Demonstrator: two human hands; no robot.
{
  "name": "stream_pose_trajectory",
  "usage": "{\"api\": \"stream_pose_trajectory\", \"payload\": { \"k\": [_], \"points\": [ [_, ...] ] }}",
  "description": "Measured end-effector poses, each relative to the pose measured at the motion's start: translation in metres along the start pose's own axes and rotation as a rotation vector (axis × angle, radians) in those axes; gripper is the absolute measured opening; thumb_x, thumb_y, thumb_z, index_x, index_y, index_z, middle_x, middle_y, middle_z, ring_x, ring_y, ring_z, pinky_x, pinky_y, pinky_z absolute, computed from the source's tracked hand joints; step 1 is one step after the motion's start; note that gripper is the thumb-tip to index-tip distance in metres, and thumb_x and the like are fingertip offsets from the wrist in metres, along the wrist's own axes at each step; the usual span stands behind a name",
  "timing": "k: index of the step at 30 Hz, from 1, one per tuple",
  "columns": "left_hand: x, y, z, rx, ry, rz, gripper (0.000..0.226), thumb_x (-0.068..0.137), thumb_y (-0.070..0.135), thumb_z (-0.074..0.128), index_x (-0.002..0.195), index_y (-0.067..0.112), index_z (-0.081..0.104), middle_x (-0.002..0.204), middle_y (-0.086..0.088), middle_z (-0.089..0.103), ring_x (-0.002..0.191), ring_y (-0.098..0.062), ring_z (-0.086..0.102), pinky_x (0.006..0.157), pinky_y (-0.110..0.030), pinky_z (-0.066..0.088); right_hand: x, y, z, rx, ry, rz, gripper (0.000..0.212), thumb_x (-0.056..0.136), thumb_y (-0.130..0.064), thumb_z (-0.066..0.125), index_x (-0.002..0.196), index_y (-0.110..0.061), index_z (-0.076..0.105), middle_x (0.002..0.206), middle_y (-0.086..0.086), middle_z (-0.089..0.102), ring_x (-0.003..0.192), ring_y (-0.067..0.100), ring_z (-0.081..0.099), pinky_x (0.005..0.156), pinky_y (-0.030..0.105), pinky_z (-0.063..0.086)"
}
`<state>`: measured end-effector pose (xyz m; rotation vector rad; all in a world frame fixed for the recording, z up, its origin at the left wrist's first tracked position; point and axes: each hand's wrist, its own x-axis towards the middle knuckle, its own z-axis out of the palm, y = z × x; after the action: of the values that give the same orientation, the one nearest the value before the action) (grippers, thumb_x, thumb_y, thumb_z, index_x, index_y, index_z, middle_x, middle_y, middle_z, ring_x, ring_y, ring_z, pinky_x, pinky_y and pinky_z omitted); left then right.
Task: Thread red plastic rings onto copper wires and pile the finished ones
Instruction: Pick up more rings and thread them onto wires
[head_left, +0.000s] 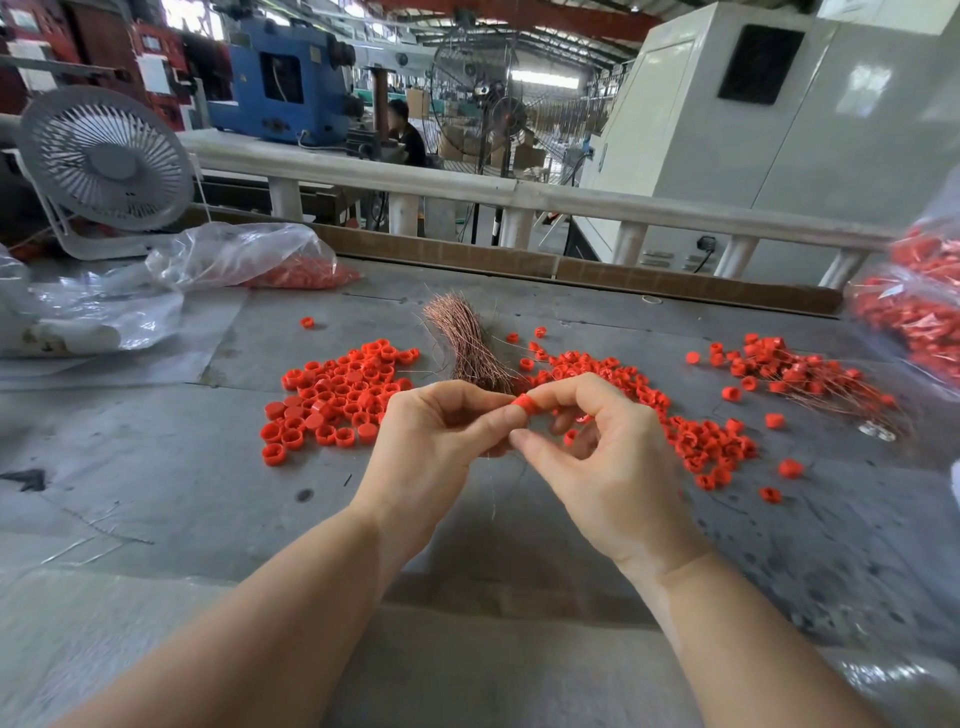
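A grey worktable (156, 493) covered with plastic sheet is seen in a factory hall, with a small white fan (106, 158) at the far left and a white railing (467, 192) behind it. 1 red ring (523, 404) is pinched above the table between the curled fingers of the left hand (431, 441) and the right hand (597, 452), and a thin copper wire (511, 475) is seen hanging down from it. The wire bundle (467, 343) is laid between 2 spreads of loose rings (332, 395), its long axis running away from the person, and the finished pile (810, 374) is placed at the right.
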<state>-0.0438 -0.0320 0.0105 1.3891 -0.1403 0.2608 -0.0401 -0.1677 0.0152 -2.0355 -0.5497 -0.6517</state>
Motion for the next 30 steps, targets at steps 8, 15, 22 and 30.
{"api": "stream_pose_trajectory", "payload": {
  "k": [8, 15, 22, 30],
  "points": [
    [-0.0002, 0.0023, 0.0003, -0.095, -0.080, -0.182, 0.022, 0.084, 0.015, 0.060, 0.069, 0.009, 0.075, 0.070, -0.011, 0.071, 0.064, -0.015, 0.065, 0.064, -0.020, 0.055, 0.0022, 0.0051, 0.0026, -0.073, 0.082, -0.056, 0.012, 0.071, -0.017, 0.079, 0.073, -0.018, 0.067, 0.070, -0.009, 0.061, 0.063, 0.005, 0.051, 0.061, 0.012, 0.039],
    [-0.0022, 0.0060, 0.0017, -0.117, -0.136, -0.240, 0.026, 0.088, 0.015, 0.054, 0.076, 0.007, 0.075, 0.075, -0.012, 0.072, 0.070, -0.018, 0.069, 0.064, -0.021, 0.055, 0.0026, 0.0061, 0.0029, -0.233, 0.078, -0.097, 0.006, 0.077, -0.011, 0.069, 0.074, -0.008, 0.064, 0.071, 0.001, 0.061, 0.066, 0.017, 0.054, 0.064, 0.029, 0.041],
    [-0.0025, 0.0048, 0.0015, -0.083, -0.160, -0.229, 0.028, 0.088, 0.013, 0.053, 0.073, 0.011, 0.076, 0.073, -0.009, 0.072, 0.069, -0.016, 0.069, 0.061, -0.019, 0.053, 0.0021, 0.0046, 0.0044, -0.339, 0.039, -0.136, 0.010, 0.080, -0.013, 0.058, 0.075, -0.004, 0.060, 0.074, 0.008, 0.061, 0.071, 0.029, 0.057, 0.065, 0.028, 0.035],
    [0.0004, 0.0003, 0.0008, -0.065, -0.130, -0.215, 0.023, 0.086, 0.014, 0.058, 0.069, 0.008, 0.074, 0.071, -0.011, 0.071, 0.064, -0.015, 0.066, 0.060, -0.019, 0.053, 0.0016, 0.0044, 0.0054, -0.386, 0.008, -0.188, 0.009, 0.080, -0.011, 0.057, 0.077, -0.003, 0.059, 0.076, 0.009, 0.061, 0.074, 0.030, 0.057, 0.068, 0.028, 0.035]
  ]
}}
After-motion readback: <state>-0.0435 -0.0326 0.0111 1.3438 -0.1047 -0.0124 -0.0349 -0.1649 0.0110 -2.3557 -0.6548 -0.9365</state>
